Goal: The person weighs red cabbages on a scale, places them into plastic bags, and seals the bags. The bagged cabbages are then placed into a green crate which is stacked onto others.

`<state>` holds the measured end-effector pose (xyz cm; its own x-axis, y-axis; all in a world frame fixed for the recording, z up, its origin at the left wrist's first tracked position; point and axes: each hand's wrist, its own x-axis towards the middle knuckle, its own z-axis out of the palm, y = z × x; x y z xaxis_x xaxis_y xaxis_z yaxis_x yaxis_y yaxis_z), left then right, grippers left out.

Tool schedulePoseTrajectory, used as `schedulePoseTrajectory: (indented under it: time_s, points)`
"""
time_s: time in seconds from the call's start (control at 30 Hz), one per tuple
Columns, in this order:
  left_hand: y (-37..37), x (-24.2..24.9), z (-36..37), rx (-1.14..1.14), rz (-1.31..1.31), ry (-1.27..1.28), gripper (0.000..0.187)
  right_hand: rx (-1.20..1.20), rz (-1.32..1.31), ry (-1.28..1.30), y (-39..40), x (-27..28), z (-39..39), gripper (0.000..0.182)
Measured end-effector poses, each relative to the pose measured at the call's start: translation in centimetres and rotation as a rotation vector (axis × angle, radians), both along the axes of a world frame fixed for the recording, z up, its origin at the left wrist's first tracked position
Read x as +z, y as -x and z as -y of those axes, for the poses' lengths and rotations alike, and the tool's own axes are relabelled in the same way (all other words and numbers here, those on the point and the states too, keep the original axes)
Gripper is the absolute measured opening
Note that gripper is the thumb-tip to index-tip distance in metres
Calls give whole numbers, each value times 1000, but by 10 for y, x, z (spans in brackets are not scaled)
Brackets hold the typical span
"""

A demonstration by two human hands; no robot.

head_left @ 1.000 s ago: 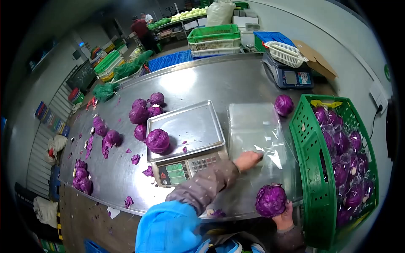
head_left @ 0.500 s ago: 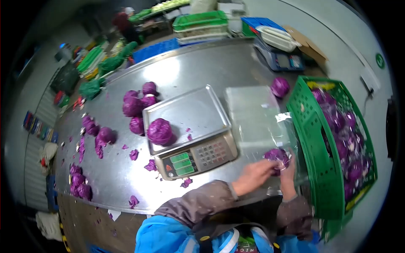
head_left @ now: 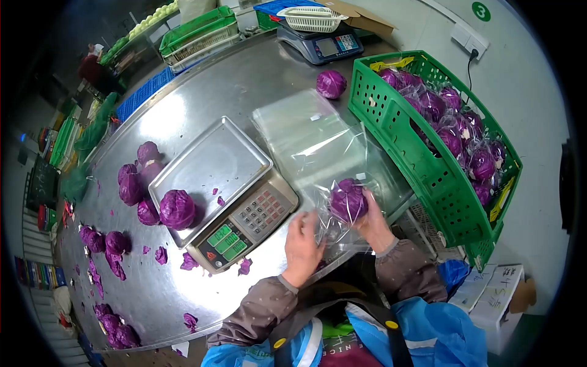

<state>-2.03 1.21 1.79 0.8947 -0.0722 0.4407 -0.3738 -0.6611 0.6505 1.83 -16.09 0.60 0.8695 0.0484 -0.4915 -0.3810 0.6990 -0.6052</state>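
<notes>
My right hand [head_left: 374, 223] is closed around the right side of a red cabbage [head_left: 348, 200], which sits inside a clear plastic bag [head_left: 333, 231]. My left hand [head_left: 302, 248] is at the bag's left edge, apart from the cabbage, with its fingers loosely curved and slightly blurred. Whether it touches the film is hard to make out. Beneath and beyond lies a stack of flat clear bags [head_left: 299, 131]. To the left, a weighing scale [head_left: 244, 229] carries another red cabbage [head_left: 177, 209] and leaf scraps on its metal pan.
A green crate [head_left: 400, 144] at right holds several bagged cabbages [head_left: 449, 137]. One loose cabbage [head_left: 331, 84] rests near its far corner. More cabbages [head_left: 129, 188] and leaf scraps lie on the steel table [head_left: 202, 98] at left. A second scale [head_left: 321, 46] stands at the back.
The view has swung to the right. My left hand has come off the cabbage and moved left, while my right hand keeps hold of it. The cabbage is now plainly visible inside the bag.
</notes>
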Motion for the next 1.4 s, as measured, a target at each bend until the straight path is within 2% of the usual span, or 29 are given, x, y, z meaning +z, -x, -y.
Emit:
schedulePoseTrajectory:
  time_s: [0.07,0.13,0.17,0.2,0.23,0.3,0.37,0.4,0.43,0.47,0.5,0.53,0.57,0.6,0.63,0.67,0.73,0.8,0.9,0.93,0.97,1.0,1.07,1.13,1.17,1.3,1.33,1.37,1.4]
  points:
    - [-5,-24,-2,111,-1,144,46,7,-81,-153,0,-9,-2,40]
    - [-5,-41,-11,-263,-1248,537,35,19,-4,-177,-5,-14,-5,38]
    - [14,-42,-1,-243,-572,273,22,33,77,-203,-10,-17,-6,37]
    - [26,-26,-3,-268,-475,173,19,-34,135,-5,-18,-40,1,43]
    - [35,-5,-6,-287,-381,71,16,-17,132,-6,-25,-48,4,43]
    - [37,10,-6,-265,-456,78,14,-211,414,1133,-36,-56,-1,53]
    - [32,7,-1,-300,-325,38,15,-252,359,1279,-34,-38,-26,60]
    - [30,8,2,-302,-339,47,15,-146,342,1308,-39,-70,-15,62]
    - [26,8,6,-304,-353,57,14,-27,156,1335,-36,-58,-19,66]
    - [21,1,8,-339,-319,146,14,-86,67,1557,-35,-76,-15,68]
    - [18,0,9,-337,-326,169,13,-49,131,1378,-31,-61,-10,70]
    - [17,2,8,-329,-320,204,13,16,226,1535,-29,-82,14,71]
    - [16,4,6,-327,-313,242,13,189,319,1590,-11,-48,16,67]
    - [16,-1,4,-324,-377,244,13,236,570,1887,5,-34,22,59]
    - [17,-4,1,-310,-369,250,13,633,271,1982,22,19,8,48]
    - [17,-7,-3,-322,-413,255,13,917,404,2065,34,33,14,43]
    - [18,-18,-7,-338,-508,188,17,1467,436,1361,31,108,-21,41]
    - [25,-33,-10,-337,-515,204,19,1391,335,620,25,137,-65,47]
    - [32,-52,-6,-361,-517,234,24,949,1046,1045,-14,133,-167,70]
    - [34,-56,-6,-370,-518,242,26,982,945,944,-27,133,-203,81]
    - [34,-57,-7,-379,-521,247,28,937,1069,1126,-37,122,-236,91]
    - [32,-42,-12,-393,-407,616,27,850,1194,1238,-47,101,-268,97]
    - [35,-30,-11,-458,-404,719,27,795,1154,1329,-53,86,-315,97]
    - [35,-27,-11,-487,-503,626,27,761,962,1330,-60,67,-339,91]
    - [35,-26,-12,-500,-534,597,27,583,997,1319,-63,56,-344,82]
    - [33,-21,-15,-475,-642,492,27,400,814,956,-70,45,-328,68]
    - [31,-18,-18,-451,-679,450,27,442,779,742,-63,56,-311,68]
    - [27,-13,-20,-420,-719,397,27,550,698,331,-47,66,-288,69]
    - [25,-8,-23,-390,-766,341,28,554,699,206,-31,75,-268,63]
